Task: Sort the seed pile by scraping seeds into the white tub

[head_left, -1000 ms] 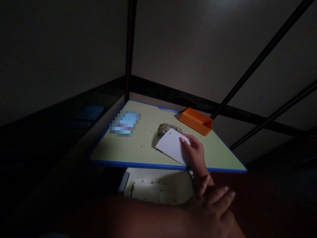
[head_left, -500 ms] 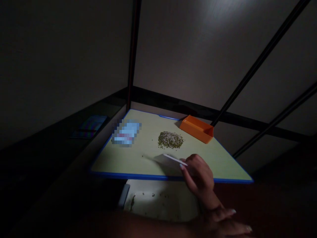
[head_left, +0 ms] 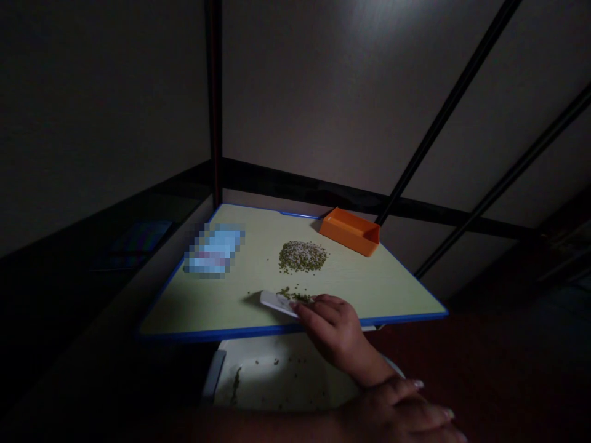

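Observation:
My right hand [head_left: 335, 332] grips a flat white scraper card [head_left: 278, 303], tilted near the front edge of the table. Several small green beans [head_left: 295, 296] lie just behind the card, apart from the larger pile of green and whitish grains [head_left: 302, 256]. At the bottom, my left hand [head_left: 399, 409] lies across my right forearm with its fingers stretched out, holding nothing. Below the table edge a pale bin [head_left: 277, 381] has a few scattered beans inside; my left forearm hides its near side.
An orange open tray [head_left: 348, 234] stands at the back right of the pale table [head_left: 194, 307], which has a blue rim. A blurred-out light blue item [head_left: 216, 249] lies at the left. Dark walls rise behind, and the surroundings are dim.
The card has gone from beside the pile towards the front edge, turning over on the way. A small group of beans now sits near it, apart from the pile. The view has shifted slightly.

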A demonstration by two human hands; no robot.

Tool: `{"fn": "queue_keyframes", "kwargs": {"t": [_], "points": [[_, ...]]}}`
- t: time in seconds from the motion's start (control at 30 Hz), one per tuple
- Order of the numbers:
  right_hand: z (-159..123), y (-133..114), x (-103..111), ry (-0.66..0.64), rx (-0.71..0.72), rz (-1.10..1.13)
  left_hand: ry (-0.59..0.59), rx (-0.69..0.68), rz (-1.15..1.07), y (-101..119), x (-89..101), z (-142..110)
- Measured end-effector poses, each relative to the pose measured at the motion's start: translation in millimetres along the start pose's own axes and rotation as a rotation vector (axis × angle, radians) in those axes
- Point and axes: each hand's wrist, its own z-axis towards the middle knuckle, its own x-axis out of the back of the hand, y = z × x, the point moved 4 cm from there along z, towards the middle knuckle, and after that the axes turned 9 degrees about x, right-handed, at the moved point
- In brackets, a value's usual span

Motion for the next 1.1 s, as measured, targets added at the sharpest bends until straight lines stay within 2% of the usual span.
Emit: {"fn": "queue_keyframes", "kwargs": {"t": [0.27, 0.4, 0.57, 0.83, 0.87, 0.93, 1.1], "points": [[-7.9, 15.6, -8.1, -0.048, -0.196, -0.140, 0.049, 0.133, -0.077, -6.4, 8.8, 8.1], [-8.1, 20.1, -9.1, -0.061, -0.259, -0.169, 0.003, 0.129, -0.072, -4.7, 7.0, 7.6], [-6.7, 25.9, -11.3, -0.040, -0.284, -0.137, 0.033, 0.184, -0.092, -3.7, 4.8, 6.2], [7.3, 30.5, -25.5, -0.125, -0.283, -0.156, 0.105, 0.220, -0.081, -3.9, 1.9, 6.7], [10.2, 32.6, -27.6, -0.136, -0.309, -0.164, 0.089, 0.186, -0.093, -1.7, 0.3, 5.9], [15.9, 38.9, -32.5, -0.168, -0.397, -0.168, 0.119, 0.202, -0.079, -0.4, -1.0, 2.8], [29.5, 57.7, -46.4, -0.246, -0.664, -0.148, -0.055, 0.110, -0.038, 5.5, -11.3, -3.8]]}}
